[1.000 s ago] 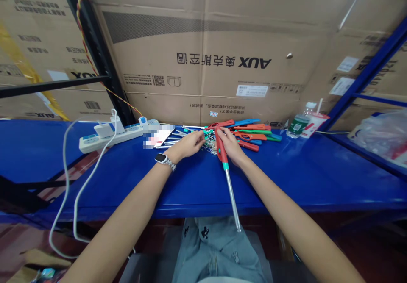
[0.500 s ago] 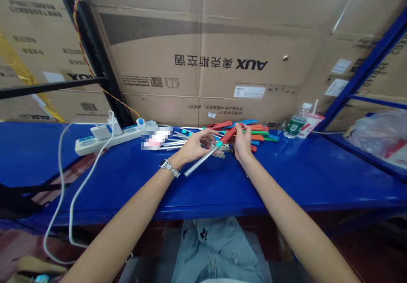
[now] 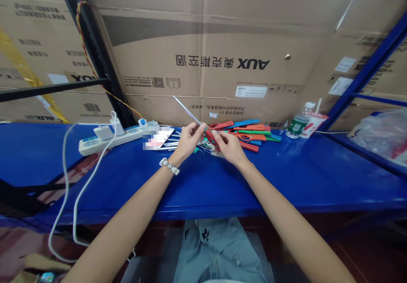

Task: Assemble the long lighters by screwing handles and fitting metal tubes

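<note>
A long-neck lighter [image 3: 210, 136] with a red handle is held between my two hands, its thin metal tube pointing up and to the left. My left hand [image 3: 188, 140] is closed round it where the tube meets the handle. The fingers of my right hand [image 3: 231, 148] pinch the lower part of the red handle. Just behind my hands lies a pile of similar lighters [image 3: 254, 137] with red, orange, green and blue handles on the right. Their metal tubes, on the left, are partly hidden by my hands.
The blue table [image 3: 203, 190] carries a power strip [image 3: 111, 138] with plugs and white cables, and a partly blurred phone [image 3: 163, 137]. A water bottle [image 3: 297, 122] and a cup with a straw [image 3: 313, 124] stand at the right. Cardboard boxes [image 3: 222, 29] rise behind.
The lighter has swung round: its tube pointed down and left towards me, and now points up and left. My left hand has closed on it, and my right hand has moved slightly left and down.
</note>
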